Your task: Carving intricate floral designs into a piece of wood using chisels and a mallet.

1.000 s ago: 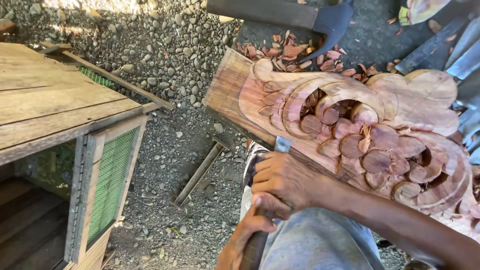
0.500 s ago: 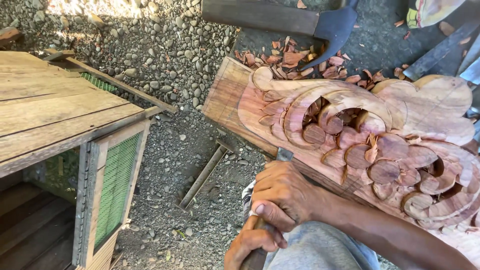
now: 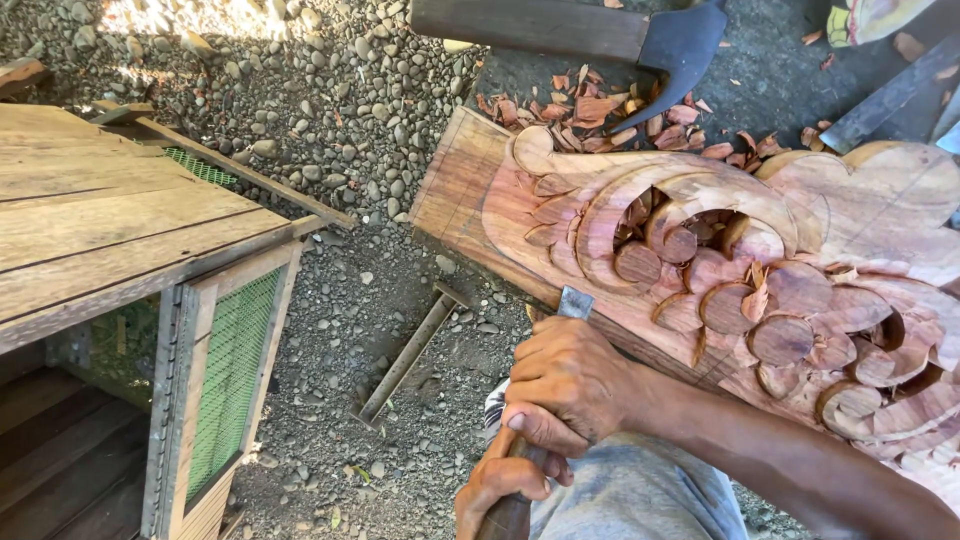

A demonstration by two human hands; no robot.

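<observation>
Gripping the chisel (image 3: 560, 330) with both fists, right hand (image 3: 565, 375) above left hand (image 3: 495, 480), its blade has edged along the carved wooden panel (image 3: 720, 250) lower edge since a second ago, the cut advancing

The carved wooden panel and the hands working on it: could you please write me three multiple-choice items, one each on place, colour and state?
1. Where does the chisel blade meet the carved panel?
A. near edge
B. far edge
C. centre

2. What colour is the mesh on the wooden crate?
A. red
B. green
C. white

3. How is the tool held?
A. lying loose
B. one hand
C. both hands

Answers: 1 A, the blade tip sits at the panel's edge nearest the person. 2 B, the mesh is green. 3 C, right hand and left hand both wrap the handle.
</observation>
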